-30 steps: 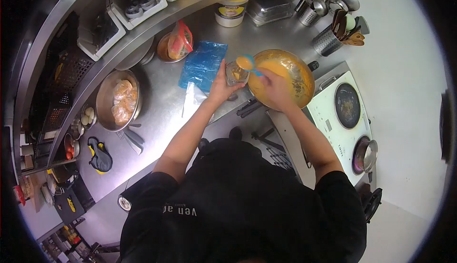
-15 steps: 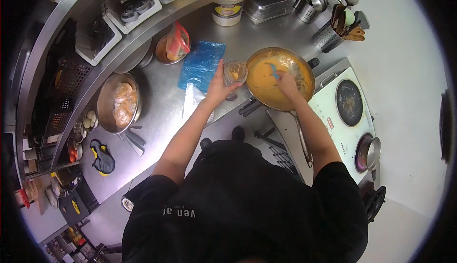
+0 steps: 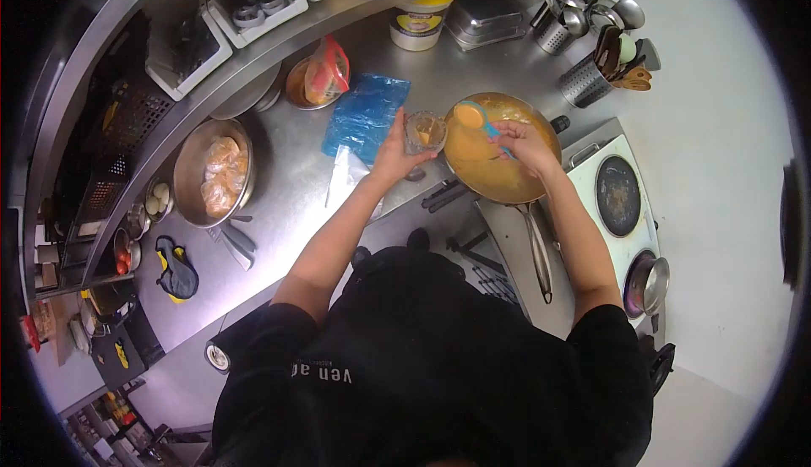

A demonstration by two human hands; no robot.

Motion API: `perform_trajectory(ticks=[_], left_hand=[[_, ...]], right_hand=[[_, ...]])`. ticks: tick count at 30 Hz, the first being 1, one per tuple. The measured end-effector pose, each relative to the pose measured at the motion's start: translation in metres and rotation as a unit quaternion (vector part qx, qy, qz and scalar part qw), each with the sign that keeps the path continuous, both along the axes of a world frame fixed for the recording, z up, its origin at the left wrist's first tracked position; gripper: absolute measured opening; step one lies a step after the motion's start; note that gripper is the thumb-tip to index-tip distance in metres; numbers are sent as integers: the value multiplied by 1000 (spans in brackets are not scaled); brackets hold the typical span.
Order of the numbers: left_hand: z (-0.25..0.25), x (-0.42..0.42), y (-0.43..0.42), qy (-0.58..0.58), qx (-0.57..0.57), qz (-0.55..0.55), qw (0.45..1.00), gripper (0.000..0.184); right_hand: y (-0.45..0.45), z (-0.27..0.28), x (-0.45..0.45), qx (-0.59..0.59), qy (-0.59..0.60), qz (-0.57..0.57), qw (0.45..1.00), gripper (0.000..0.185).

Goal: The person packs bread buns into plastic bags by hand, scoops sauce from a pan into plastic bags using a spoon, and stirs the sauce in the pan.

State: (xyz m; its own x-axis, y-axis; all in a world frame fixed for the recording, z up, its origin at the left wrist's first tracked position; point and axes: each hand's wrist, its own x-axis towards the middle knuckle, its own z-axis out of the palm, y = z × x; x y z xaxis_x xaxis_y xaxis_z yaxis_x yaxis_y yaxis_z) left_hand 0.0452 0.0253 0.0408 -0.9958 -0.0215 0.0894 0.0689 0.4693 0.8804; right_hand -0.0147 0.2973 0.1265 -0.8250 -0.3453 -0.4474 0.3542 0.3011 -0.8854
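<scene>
Person's left hand: fingers curled round one small glass cup, just beside the pan. Right hand: pinching one blue scoop by its handle, bowl of orange sauce above the pan. Handling, as judged: scoop best level, wrist slow, cup near the rim, drips kept over the pan.

Colours as I view them remotely: the spoon is bright blue, its sauce orange, like that coating the pan. The glass bowl is colourless, marked orange inside. The plastic sheet is mid-blue; the counter, silver-grey. I read the tub as white, yellow-lidded; the shirt, black, white-lettered; the mitt, dark grey and yellow.
</scene>
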Motion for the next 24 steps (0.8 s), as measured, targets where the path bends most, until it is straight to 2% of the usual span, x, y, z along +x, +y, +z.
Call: perform_trajectory(ticks=[2, 3, 5, 6, 8, 9, 11, 18, 21, 23, 24], left_hand=[[1, 0, 1, 0, -6, 1, 1000, 117], [2, 0, 1, 0, -11, 0, 1000, 117], [0, -1, 1, 1, -19, 0, 1000, 117], [1, -1, 1, 2, -27, -3, 1000, 117], [1, 0, 0, -2, -17, -5, 1000, 117], [2, 0, 0, -5, -7, -8, 1000, 117], [4, 1, -2, -6, -9, -9, 1000, 117], [-3, 1, -6, 1, -13, -18, 1000, 117], [0, 2, -5, 0, -17, -21, 1000, 117], [3, 3, -5, -6, -16, -26, 1000, 118], [5, 4, -6, -13, -14, -28, 999, 118]], right_hand=[[-16, 8, 7, 30, 74, 10, 997, 29], [-24, 13, 12, 30, 75, 13, 997, 29], [-40, 21, 23, 139, 223, 50, 963, 27], [-46, 22, 29, 140, 224, 52, 963, 27], [-57, 24, 38, 202, 381, 74, 899, 26], [-61, 24, 40, 202, 380, 75, 899, 26], [-66, 25, 44, 223, 481, 89, 843, 27], [-74, 32, 55, 256, 524, 101, 806, 30], [-69, 14, 52, 226, 500, 90, 831, 31], [-66, 7, 50, 170, 334, 42, 926, 29], [-64, 4, 47, 170, 334, 39, 926, 29]])
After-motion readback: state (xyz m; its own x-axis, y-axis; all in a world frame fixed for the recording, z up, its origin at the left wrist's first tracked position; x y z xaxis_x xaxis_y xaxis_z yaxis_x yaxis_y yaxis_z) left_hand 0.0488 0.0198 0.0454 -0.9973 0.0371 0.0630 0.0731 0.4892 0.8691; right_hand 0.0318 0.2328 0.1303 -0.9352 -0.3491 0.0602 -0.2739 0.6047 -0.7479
